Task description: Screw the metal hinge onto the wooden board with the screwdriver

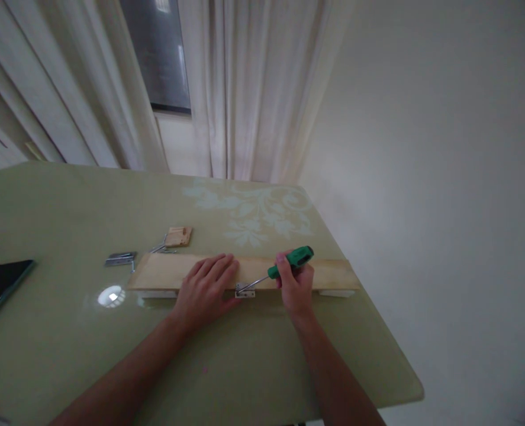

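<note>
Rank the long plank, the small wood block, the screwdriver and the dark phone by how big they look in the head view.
1. Long plank, clearly largest.
2. Dark phone, cut off by the frame edge, so its full size is unsure.
3. Screwdriver, held in the right hand.
4. Small wood block, farther from the camera.

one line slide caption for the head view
Left hand steadies a wooden board while the right hand drives a green-handled screwdriver into a metal hinge.
</note>
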The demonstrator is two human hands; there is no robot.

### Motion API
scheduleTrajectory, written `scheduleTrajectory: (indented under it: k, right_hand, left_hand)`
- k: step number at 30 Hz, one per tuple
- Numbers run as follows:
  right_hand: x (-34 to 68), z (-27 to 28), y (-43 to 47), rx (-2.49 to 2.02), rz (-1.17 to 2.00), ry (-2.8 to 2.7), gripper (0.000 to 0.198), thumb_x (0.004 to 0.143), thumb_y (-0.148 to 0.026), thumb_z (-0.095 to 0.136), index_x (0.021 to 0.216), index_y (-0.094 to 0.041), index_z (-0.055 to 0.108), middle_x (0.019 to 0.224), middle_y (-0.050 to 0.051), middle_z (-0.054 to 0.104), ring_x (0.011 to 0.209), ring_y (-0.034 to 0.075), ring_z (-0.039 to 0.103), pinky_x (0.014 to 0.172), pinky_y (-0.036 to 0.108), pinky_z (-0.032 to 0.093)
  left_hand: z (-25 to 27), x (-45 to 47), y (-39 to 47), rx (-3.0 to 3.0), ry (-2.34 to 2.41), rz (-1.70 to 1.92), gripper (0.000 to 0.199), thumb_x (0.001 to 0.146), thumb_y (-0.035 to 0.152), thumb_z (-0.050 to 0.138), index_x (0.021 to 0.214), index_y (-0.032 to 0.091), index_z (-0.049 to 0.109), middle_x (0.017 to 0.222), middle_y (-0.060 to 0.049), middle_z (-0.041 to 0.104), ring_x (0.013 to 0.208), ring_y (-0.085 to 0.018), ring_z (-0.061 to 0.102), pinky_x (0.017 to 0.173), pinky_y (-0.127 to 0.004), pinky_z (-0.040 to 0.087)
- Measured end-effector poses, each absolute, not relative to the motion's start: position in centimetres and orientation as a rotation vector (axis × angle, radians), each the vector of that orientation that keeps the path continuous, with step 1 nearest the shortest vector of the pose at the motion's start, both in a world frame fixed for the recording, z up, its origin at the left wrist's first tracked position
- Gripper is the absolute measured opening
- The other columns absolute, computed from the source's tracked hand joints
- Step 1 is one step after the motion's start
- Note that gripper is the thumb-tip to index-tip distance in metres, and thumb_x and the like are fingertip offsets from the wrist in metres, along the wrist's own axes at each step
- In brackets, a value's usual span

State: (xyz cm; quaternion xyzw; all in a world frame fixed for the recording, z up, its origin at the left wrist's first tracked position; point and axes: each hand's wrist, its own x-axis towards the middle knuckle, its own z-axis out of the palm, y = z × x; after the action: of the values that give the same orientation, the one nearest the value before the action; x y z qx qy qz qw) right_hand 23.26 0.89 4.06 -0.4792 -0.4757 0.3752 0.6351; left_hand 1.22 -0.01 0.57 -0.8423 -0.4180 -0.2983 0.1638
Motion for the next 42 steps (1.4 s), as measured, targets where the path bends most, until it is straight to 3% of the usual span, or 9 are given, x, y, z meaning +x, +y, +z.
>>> scheduleTrajectory:
  k: [9, 16, 24, 33, 39, 42]
  right_hand:
    - [23.5, 3.9, 1.1, -1.072, 0.846, -1.104, 0.044, 0.084, -0.057, 0.080, 0.071, -0.018, 0.066, 0.051, -0.005, 0.053, 0.041, 0.008, 0.044, 0.038, 0.019, 0.034]
    - [23.6, 3.7, 1.2, -1.079, 0.787, -1.072, 0.045, 0.084, -0.059, 0.077, 0.073, -0.017, 0.066, 0.058, -0.002, 0.059, 0.046, 0.009, 0.047, 0.040, 0.020, 0.037]
    - [24.3, 3.9, 1.9, -1.116, 0.713, -0.989, 0.045, 0.082, -0.059, 0.076, 0.070, -0.018, 0.063, 0.051, -0.005, 0.050, 0.042, 0.009, 0.044, 0.039, 0.021, 0.035]
    - [25.4, 4.1, 2.2, -1.137, 0.640, -0.902, 0.044, 0.078, -0.057, 0.080, 0.068, -0.018, 0.062, 0.052, -0.005, 0.052, 0.045, 0.010, 0.050, 0.043, 0.021, 0.043]
    - [24.3, 4.2, 1.6, -1.104, 0.720, -0.933, 0.050, 0.082, -0.067, 0.074, 0.070, -0.020, 0.059, 0.050, -0.007, 0.050, 0.038, 0.008, 0.043, 0.034, 0.019, 0.032]
    - [23.3, 4.0, 1.1, -1.089, 0.789, -1.007, 0.048, 0.079, -0.064, 0.078, 0.071, -0.019, 0.062, 0.051, -0.004, 0.055, 0.038, 0.009, 0.047, 0.034, 0.020, 0.036]
  left_hand:
    - [0.5, 1.2, -0.1, -2.392, -1.205, -0.827, 0.054, 0.090, 0.044, 0.075, 0.135, 0.015, 0.066, 0.139, -0.017, 0.073, 0.124, -0.037, 0.069, 0.103, -0.049, 0.054]
    - [0.6, 1.3, -0.1, -2.392, -1.217, -0.828, 0.054, 0.090, 0.045, 0.076, 0.134, 0.016, 0.067, 0.138, -0.016, 0.073, 0.124, -0.037, 0.069, 0.102, -0.050, 0.055]
    - [0.6, 1.4, -0.1, -2.404, -1.234, -0.842, 0.054, 0.089, 0.045, 0.077, 0.134, 0.016, 0.069, 0.140, -0.017, 0.073, 0.126, -0.037, 0.068, 0.103, -0.051, 0.055]
    - [0.7, 1.4, -0.2, -2.396, -1.248, -0.842, 0.055, 0.092, 0.052, 0.073, 0.134, 0.017, 0.070, 0.139, -0.017, 0.073, 0.125, -0.037, 0.069, 0.103, -0.051, 0.056]
    - [0.6, 1.3, -0.2, -2.401, -1.239, -0.803, 0.055, 0.089, 0.043, 0.077, 0.135, 0.014, 0.068, 0.140, -0.017, 0.072, 0.125, -0.037, 0.068, 0.103, -0.050, 0.056]
    - [0.6, 1.3, -0.2, -2.402, -1.244, -0.805, 0.054, 0.087, 0.039, 0.079, 0.135, 0.016, 0.068, 0.140, -0.016, 0.072, 0.126, -0.036, 0.068, 0.104, -0.050, 0.055]
